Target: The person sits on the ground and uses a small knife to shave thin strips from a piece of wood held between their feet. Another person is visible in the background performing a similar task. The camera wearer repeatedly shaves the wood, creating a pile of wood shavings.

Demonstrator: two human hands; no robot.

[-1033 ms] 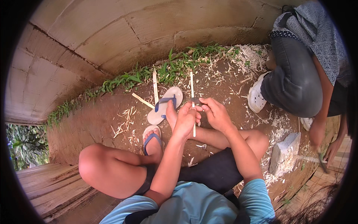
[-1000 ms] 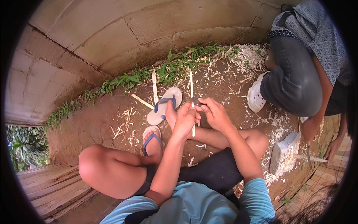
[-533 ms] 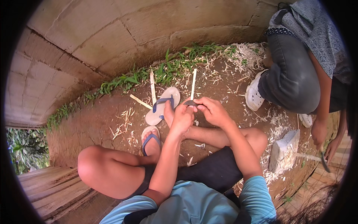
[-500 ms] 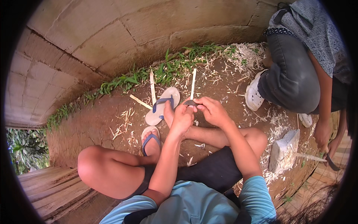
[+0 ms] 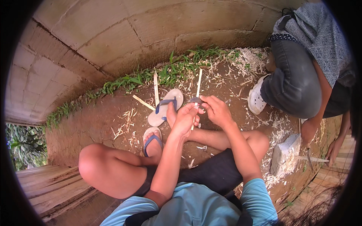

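Observation:
My left hand [image 5: 186, 117] is closed around a thin pale wooden stick [image 5: 199, 81]. It stretches away from me past my fingers, and a short end shows below the hand. My right hand [image 5: 217, 112] is closed on a small dark curved blade [image 5: 196, 100], lying across the stick just beyond my left fingertips. The blade's handle is hidden in my grip. Both hands are close together above my bent right leg and sandal.
Two pale wood strips [image 5: 156, 90] lie beyond my empty-sided sandal [image 5: 166, 107]. Shavings [image 5: 249, 62] litter the soil. A block wall [image 5: 162, 26] with grass at its foot curves behind. At right a person [image 5: 298, 75] squats, blade and stick in hand, beside a white block [image 5: 286, 154].
My right hand and the blade have shifted slightly away from me along the stick. The stick's near end now shows below my left hand. The other person's hands and blade have moved.

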